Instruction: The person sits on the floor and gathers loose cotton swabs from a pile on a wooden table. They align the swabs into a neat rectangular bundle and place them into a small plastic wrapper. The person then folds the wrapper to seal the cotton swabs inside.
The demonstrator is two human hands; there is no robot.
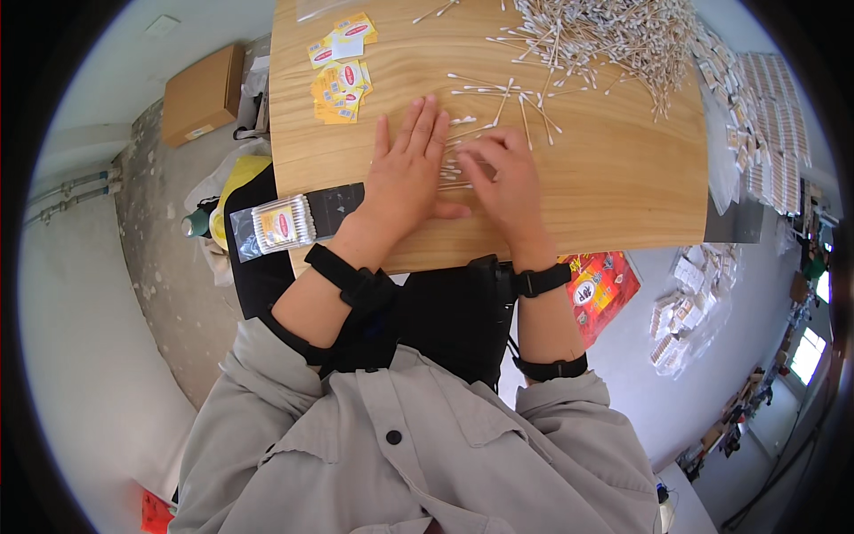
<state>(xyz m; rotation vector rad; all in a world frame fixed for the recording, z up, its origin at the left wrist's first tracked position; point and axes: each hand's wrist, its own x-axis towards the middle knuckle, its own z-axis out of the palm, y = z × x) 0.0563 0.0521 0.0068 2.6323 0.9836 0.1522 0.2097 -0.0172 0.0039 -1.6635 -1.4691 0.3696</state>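
My left hand lies flat on the wooden table, fingers stretched forward and thumb pointing right. Against its right side is a small row of cotton swabs, partly hidden by both hands. My right hand bends over these swabs with its fingers curled and thumb and forefinger close together. Whatever those fingertips hold is too small to make out. Several loose cotton swabs lie scattered just beyond. A clear bag packed with cotton swabs and a yellow card rests at the table's left edge, near my left wrist.
A large heap of cotton swabs covers the far right of the table. Yellow printed cards lie at the far left. Packed swab bundles stand beyond the right edge. A red bag and more packs sit below the table.
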